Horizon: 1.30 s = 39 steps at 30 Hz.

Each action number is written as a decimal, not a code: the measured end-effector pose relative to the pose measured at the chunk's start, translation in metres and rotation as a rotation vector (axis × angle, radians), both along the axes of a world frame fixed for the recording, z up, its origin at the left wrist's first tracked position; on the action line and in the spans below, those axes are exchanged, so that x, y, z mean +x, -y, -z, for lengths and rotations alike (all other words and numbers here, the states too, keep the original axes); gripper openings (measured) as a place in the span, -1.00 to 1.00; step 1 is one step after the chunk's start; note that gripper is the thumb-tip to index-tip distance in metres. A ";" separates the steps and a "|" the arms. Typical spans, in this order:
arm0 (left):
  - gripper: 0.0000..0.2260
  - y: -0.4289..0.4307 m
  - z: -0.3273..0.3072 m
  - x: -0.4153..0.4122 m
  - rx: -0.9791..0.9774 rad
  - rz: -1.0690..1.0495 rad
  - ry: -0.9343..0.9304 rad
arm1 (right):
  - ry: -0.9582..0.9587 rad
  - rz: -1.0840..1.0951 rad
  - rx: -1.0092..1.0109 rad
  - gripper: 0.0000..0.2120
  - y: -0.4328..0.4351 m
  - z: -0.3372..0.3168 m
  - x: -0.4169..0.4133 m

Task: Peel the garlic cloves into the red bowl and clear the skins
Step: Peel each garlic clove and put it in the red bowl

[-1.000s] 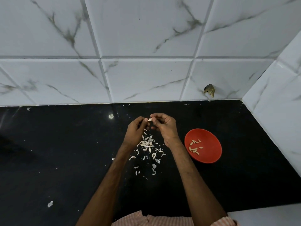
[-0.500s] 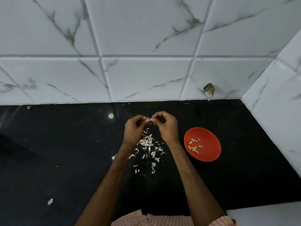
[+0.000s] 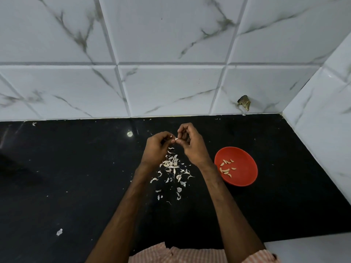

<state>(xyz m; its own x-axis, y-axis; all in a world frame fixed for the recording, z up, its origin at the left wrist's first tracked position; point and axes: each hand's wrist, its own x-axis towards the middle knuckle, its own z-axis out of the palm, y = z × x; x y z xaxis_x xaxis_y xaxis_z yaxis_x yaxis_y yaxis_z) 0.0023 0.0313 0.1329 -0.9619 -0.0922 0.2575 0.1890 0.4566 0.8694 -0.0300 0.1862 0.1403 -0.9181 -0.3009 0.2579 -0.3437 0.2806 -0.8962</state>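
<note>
Kitchen: black counter (image 3: pixel 76 177), marble-tiled wall (image 3: pixel 171 88), garlic skins (image 3: pixel 171 166).

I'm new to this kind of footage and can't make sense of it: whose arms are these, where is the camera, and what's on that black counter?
There is no machine here. A person works with bare hands, and one camera worn on their head looks forward and down. The left hand and right hand pinch a small garlic clove between their fingertips, above a black counter. Below them lies a scatter of papery skins. To the right stands a red bowl holding a few peeled cloves. Marble-look wall tiles fill the top.
</note>
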 end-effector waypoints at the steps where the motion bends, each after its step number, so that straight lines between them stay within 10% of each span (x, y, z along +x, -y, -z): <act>1: -0.93 0.002 -0.001 -0.001 -0.041 0.007 -0.011 | -0.004 -0.019 0.019 -0.66 -0.001 -0.001 0.000; 10: -0.93 0.000 0.000 -0.002 -0.132 -0.001 0.013 | -0.071 -0.050 0.248 -0.58 -0.001 0.002 -0.005; 30: -0.93 -0.026 -0.007 -0.003 0.888 -0.130 0.317 | -0.226 0.125 0.213 -0.48 0.014 0.003 0.001; 39: -0.92 -0.019 -0.009 -0.007 1.046 -0.123 0.319 | -0.265 0.214 0.097 -0.86 0.011 0.004 -0.010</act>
<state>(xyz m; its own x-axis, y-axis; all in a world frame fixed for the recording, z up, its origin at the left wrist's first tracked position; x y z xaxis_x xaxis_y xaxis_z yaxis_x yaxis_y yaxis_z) -0.0050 0.0507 0.1423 -0.9395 -0.2196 -0.2627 -0.1097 -0.5337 0.8385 -0.0402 0.1748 0.1360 -0.8681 -0.1434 0.4752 -0.4847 0.4505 -0.7497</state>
